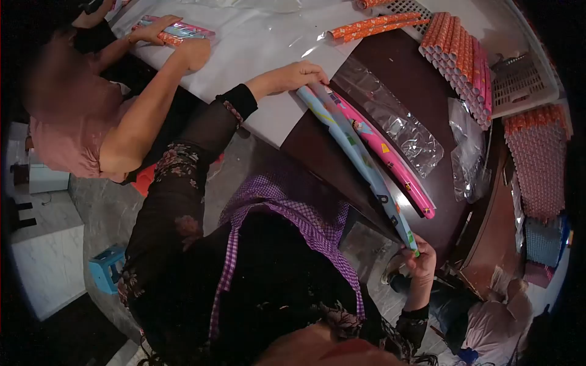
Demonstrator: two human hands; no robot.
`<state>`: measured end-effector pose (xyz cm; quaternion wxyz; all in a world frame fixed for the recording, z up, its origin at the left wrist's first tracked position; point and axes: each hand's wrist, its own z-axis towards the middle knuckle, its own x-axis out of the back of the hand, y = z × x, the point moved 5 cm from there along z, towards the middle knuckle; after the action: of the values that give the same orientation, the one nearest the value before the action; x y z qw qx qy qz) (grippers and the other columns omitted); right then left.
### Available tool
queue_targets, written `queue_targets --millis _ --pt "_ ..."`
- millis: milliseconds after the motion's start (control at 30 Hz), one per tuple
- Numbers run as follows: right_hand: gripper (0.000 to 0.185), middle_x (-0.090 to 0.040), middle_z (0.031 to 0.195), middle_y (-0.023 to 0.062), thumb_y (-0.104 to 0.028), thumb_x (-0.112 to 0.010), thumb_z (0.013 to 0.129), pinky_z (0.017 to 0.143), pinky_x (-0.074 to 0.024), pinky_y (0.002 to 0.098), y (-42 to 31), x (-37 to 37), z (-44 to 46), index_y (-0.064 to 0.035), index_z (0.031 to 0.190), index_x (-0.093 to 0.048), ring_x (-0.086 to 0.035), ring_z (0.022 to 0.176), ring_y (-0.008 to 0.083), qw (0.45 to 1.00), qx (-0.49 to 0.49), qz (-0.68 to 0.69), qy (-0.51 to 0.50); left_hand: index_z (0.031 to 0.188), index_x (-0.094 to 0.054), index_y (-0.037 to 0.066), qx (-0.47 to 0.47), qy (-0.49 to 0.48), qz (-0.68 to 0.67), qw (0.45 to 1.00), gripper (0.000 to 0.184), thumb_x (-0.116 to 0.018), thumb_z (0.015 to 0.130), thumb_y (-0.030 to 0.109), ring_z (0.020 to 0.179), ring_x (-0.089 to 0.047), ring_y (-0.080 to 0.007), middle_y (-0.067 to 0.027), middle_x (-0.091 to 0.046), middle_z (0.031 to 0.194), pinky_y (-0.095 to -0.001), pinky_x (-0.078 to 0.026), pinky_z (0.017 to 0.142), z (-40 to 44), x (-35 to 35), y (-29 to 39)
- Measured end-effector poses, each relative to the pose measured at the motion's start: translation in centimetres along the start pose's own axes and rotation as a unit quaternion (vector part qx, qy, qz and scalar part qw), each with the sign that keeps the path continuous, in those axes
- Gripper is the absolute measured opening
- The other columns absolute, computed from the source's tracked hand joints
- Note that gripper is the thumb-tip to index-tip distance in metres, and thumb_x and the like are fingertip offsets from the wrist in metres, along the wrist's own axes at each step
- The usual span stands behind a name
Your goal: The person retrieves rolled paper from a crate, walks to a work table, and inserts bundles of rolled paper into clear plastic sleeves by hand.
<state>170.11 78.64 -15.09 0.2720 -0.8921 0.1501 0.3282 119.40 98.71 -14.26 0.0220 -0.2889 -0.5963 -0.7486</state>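
Two patterned rolls that look like wrapping paper lie side by side over the dark table in the head view. One is a light blue roll, the other a pink roll. My left hand is closed over their far ends, its fingers partly hidden. At the near end, my right hand pinches the tip of the light blue roll, which reaches past the table edge. The pink roll's near end lies free of my right hand. Beside the rolls is a crinkled clear plastic bag.
Orange rolls lie at the back. A stack of orange and pink rolls stands by a white basket, with more stacked rolls at right. A co-worker's hands hold wrapped rolls at left; another person is lower right.
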Motion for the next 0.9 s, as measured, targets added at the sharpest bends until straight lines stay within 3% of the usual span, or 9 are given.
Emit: queue_targets --millis 67,200,267,400,567,700,767,800,900 --pt "0.059 -0.060 0.096 0.0272 -0.006 -0.051 0.080 0.038 -0.0426 0.0246 -0.8 -1.6 0.6 0.0111 0.135 -0.038 -0.061 0.062 0.0165 1.000 0.005 0.013 -0.012 0.106 -0.064 0.002 0.055 -0.031 -0.086 0.994 0.032 -0.042 0.100 0.025 0.102 -0.054 -0.0152 -0.0062 -0.061 0.108 -0.0301 -0.040 0.095 -0.3 0.1 0.3" --pt "0.057 -0.057 0.097 0.0306 -0.004 -0.048 0.080 0.035 -0.0396 0.0245 -2.2 -1.0 1.6 0.0117 0.134 -0.038 -0.060 0.061 0.0177 0.999 0.008 0.045 0.020 0.110 -0.064 0.006 0.028 -0.043 -0.073 0.996 0.031 -0.042 0.098 0.025 0.104 -0.052 -0.0179 -0.0078 -0.060 0.111 -0.0307 -0.040 0.096 -0.3 0.6 0.4" --pt "0.055 -0.056 0.097 0.0317 -0.003 -0.046 0.080 0.033 -0.0360 0.0239 -2.9 -0.5 2.1 0.0121 0.132 -0.039 -0.058 0.059 0.0179 0.997 0.024 0.057 0.036 0.112 -0.064 0.010 -0.023 -0.043 0.005 0.999 0.029 -0.047 0.094 0.025 0.109 -0.050 -0.0203 -0.0087 -0.060 0.111 -0.0314 -0.038 0.097 -0.3 0.5 0.1" --pt "0.054 -0.056 0.096 0.0322 -0.003 -0.046 0.080 0.033 -0.0343 0.0225 -3.8 0.0 2.6 0.0117 0.132 -0.039 -0.057 0.058 0.0173 0.996 0.037 0.067 0.034 0.110 -0.065 0.013 -0.026 -0.036 0.072 0.996 0.029 -0.054 0.089 0.029 0.113 -0.048 -0.0212 -0.0078 -0.060 0.114 -0.0346 -0.036 0.099 -0.7 0.2 1.0" --pt "0.046 -0.056 0.096 0.0328 -0.006 -0.045 0.086 0.034 -0.0345 0.0202 -4.2 1.4 2.6 0.0099 0.129 -0.040 -0.059 0.060 0.0176 0.993 0.017 0.087 0.082 0.108 -0.067 0.016 -0.140 -0.073 0.176 0.972 0.049 -0.069 0.077 0.053 0.110 -0.054 -0.0206 -0.0007 -0.063 0.112 -0.0384 -0.034 0.099 -0.2 -0.2 0.1" --pt "0.041 -0.057 0.096 0.0309 -0.008 -0.045 0.088 0.034 -0.0357 0.0199 -4.0 0.2 2.4 0.0090 0.126 -0.042 -0.061 0.061 0.0181 0.991 0.026 0.094 0.093 0.108 -0.068 0.018 -0.159 -0.057 0.157 0.973 0.054 -0.070 0.072 0.059 0.109 -0.056 -0.0206 0.0006 -0.065 0.111 -0.0367 -0.035 0.098 0.0 -0.3 -0.7" --pt "0.036 -0.060 0.092 0.0256 -0.011 -0.046 0.090 0.036 -0.0409 0.0232 -4.3 0.6 2.2 0.0078 0.121 -0.046 -0.063 0.064 0.0187 0.987 0.052 0.001 0.153 0.106 -0.069 0.019 -0.179 -0.059 0.085 0.978 0.044 -0.071 0.076 0.051 0.110 -0.055 -0.0192 0.0007 -0.065 0.114 -0.0364 -0.034 0.099 -0.1 -0.4 -0.3" --pt "0.036 -0.060 0.092 0.0256 -0.011 -0.046 0.090 0.036 -0.0409 0.0232 -4.2 0.3 2.2 0.0078 0.121 -0.046 -0.063 0.064 0.0187 0.986 0.055 0.004 0.155 0.106 -0.069 0.019 -0.182 -0.063 0.084 0.978 0.044 -0.071 0.076 0.051 0.110 -0.055 -0.0192 0.0007 -0.065 0.114 -0.0364 -0.034 0.099 -0.3 -0.5 0.0" --pt "0.031 -0.063 0.086 0.0199 -0.016 -0.048 0.093 0.040 -0.0449 0.0281 -5.0 -0.1 1.0 0.0073 0.113 -0.052 -0.063 0.062 0.0194 0.955 0.105 -0.153 0.231 0.107 -0.070 0.020 -0.186 -0.031 0.110 0.976 0.036 -0.071 0.079 0.043 0.109 -0.055 -0.0184 0.0010 -0.065 0.116 -0.0359 -0.033 0.099 -0.8 -0.8 0.5"
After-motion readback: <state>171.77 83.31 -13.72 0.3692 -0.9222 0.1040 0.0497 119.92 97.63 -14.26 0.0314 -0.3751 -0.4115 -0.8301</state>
